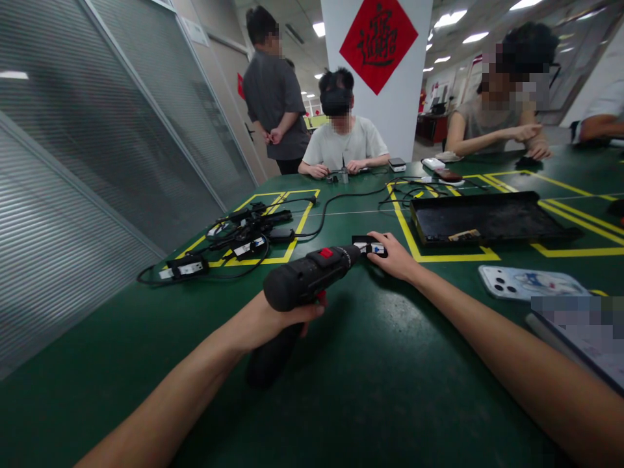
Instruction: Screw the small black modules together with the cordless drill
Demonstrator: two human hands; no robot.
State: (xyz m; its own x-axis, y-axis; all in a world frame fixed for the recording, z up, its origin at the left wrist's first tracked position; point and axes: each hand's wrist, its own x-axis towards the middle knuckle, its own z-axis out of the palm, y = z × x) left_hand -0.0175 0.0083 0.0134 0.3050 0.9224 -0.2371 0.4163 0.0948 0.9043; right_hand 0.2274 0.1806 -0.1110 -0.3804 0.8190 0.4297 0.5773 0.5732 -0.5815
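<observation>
My left hand (292, 313) is wrapped round the grip of a black cordless drill (312, 276) with red details. The drill points forward and to the right. Its tip reaches a small black block with a white label (361, 242), though I cannot tell whether it touches. My right hand (394, 256) grips that block from its right side, the fingers over its top and edge. The block rests on the green table, and part of it is hidden by my fingers.
Black power adapters and cables (253, 231) lie heaped at the left, inside yellow tape lines. A black tray (482, 218) stands at the right, holding a small strip. Nearer are a phone (531, 282) and a flat device (585, 338). Several people are around the table (341, 403).
</observation>
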